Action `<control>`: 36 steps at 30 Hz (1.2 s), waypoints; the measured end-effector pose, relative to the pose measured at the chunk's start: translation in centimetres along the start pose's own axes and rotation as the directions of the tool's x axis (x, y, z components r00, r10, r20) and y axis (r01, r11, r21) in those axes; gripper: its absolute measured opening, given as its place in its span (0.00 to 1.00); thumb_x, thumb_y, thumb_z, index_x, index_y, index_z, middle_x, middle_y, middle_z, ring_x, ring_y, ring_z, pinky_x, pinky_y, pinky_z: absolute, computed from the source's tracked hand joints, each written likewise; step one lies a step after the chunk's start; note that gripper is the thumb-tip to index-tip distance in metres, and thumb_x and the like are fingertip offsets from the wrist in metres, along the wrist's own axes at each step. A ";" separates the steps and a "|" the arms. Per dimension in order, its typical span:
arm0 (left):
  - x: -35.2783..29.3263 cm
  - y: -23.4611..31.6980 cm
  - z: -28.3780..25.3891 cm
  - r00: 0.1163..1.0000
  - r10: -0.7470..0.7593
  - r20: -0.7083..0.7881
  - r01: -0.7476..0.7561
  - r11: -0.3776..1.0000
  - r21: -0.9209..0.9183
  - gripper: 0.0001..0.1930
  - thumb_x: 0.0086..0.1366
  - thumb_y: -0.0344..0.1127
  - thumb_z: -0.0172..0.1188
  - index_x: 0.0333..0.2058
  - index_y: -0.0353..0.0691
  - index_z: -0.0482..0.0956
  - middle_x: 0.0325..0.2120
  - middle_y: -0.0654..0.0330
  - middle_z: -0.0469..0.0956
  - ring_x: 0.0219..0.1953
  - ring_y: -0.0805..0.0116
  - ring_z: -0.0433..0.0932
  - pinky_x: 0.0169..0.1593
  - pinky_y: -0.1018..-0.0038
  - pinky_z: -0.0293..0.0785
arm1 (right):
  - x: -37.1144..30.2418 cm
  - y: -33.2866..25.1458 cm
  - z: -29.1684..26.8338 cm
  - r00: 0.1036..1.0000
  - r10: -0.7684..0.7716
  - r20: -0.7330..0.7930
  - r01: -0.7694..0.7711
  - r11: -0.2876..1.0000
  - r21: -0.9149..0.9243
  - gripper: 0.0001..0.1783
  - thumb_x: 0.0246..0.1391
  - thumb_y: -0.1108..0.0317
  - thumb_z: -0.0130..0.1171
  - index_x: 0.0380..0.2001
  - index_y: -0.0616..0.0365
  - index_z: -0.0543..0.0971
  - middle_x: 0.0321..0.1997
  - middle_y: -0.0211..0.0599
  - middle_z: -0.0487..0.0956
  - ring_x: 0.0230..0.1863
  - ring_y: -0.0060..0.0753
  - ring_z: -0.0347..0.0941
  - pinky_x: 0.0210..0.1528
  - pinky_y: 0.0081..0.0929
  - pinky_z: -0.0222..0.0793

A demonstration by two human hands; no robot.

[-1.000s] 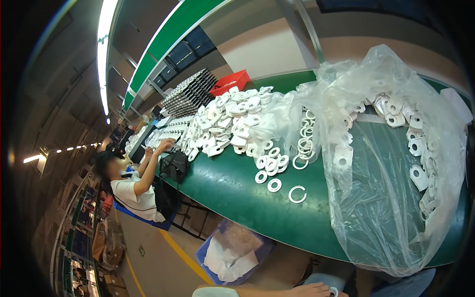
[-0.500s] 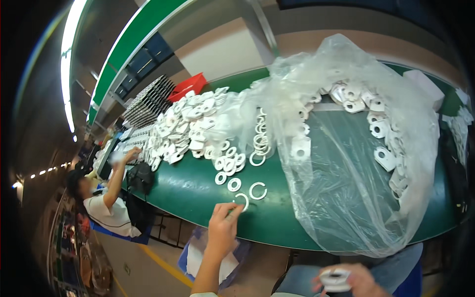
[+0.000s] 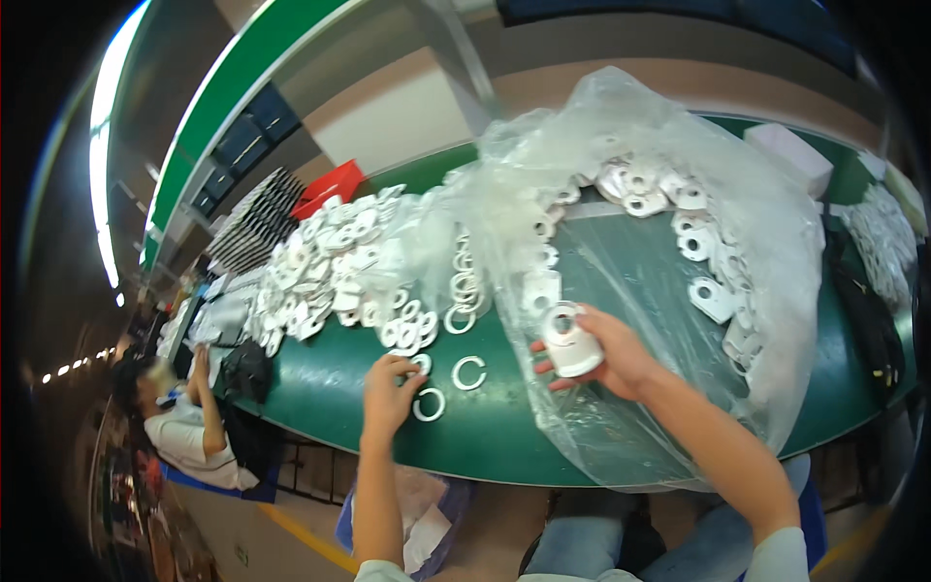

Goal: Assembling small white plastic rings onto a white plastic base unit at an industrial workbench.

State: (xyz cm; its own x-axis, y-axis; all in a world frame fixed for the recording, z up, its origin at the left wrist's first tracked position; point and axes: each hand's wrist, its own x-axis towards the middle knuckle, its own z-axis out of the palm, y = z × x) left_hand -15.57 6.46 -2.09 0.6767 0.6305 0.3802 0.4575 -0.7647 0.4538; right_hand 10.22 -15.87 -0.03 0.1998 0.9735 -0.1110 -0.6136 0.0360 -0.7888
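Observation:
My right hand point(image 3: 613, 357) grips a white plastic part point(image 3: 572, 341) with a round holed top and a wider lower end, held above the plastic sheet. At the left, the fingertips of my left hand point(image 3: 390, 396) are pinched on the edge of a small white ring point(image 3: 421, 365) at the table. Just beside those fingers lies a white C-shaped ring point(image 3: 429, 404). A second C-shaped ring point(image 3: 469, 373) rests a little to the right. Farther back are a cluster of small white rings point(image 3: 407, 325) and a row of overlapping C-shaped rings point(image 3: 465, 286).
A large heap of white parts point(image 3: 325, 262) covers the left of the green table point(image 3: 485, 427). Clear plastic sheeting point(image 3: 621, 427) spreads over the right, with more white parts point(image 3: 713, 296) on it. Behind stand a red bin point(image 3: 328, 189) and stacked trays point(image 3: 257, 223). A co-worker point(image 3: 194, 427) sits at left.
My right hand has risen from the lower edge to over the table with the white part. My left hand has left the C-shaped ring for the small ring. The whole view has shifted slightly.

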 end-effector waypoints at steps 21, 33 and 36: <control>1.5 13.7 6.0 0.808 0.588 0.040 -0.589 0.808 0.013 0.24 0.44 0.23 0.61 0.44 0.41 0.77 0.46 0.60 0.75 0.50 0.56 0.70 0.49 0.64 0.68 | 1.1 3.1 -1.7 0.996 0.016 0.091 -0.018 1.000 0.020 0.32 0.47 0.83 0.44 0.59 0.55 0.59 0.52 0.43 0.69 0.47 0.44 0.74 0.43 0.44 0.78; -5.0 4.3 -2.4 0.993 0.046 0.105 -0.045 0.999 -0.008 0.10 0.44 0.22 0.65 0.29 0.35 0.82 0.32 0.56 0.79 0.37 0.60 0.75 0.41 0.70 0.70 | 0.8 1.9 -1.7 0.997 0.029 0.068 -0.034 0.998 0.062 0.34 0.45 0.82 0.39 0.60 0.59 0.54 0.52 0.58 0.71 0.48 0.55 0.74 0.45 0.42 0.77; -4.8 4.3 -1.8 0.993 0.087 0.077 -0.087 0.996 -0.004 0.10 0.43 0.21 0.65 0.28 0.35 0.81 0.29 0.57 0.79 0.35 0.61 0.75 0.40 0.70 0.70 | 0.6 1.9 -1.8 0.999 0.006 0.050 -0.009 0.997 0.076 0.34 0.45 0.81 0.39 0.60 0.59 0.55 0.52 0.58 0.71 0.48 0.55 0.74 0.45 0.42 0.77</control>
State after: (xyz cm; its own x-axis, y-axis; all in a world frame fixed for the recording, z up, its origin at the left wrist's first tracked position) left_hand -17.87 0.35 -0.53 0.7562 0.5495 0.3553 0.3945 -0.8161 0.4223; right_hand 10.57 -15.60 -2.70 0.1580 0.9838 -0.0850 -0.6720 0.0440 -0.7393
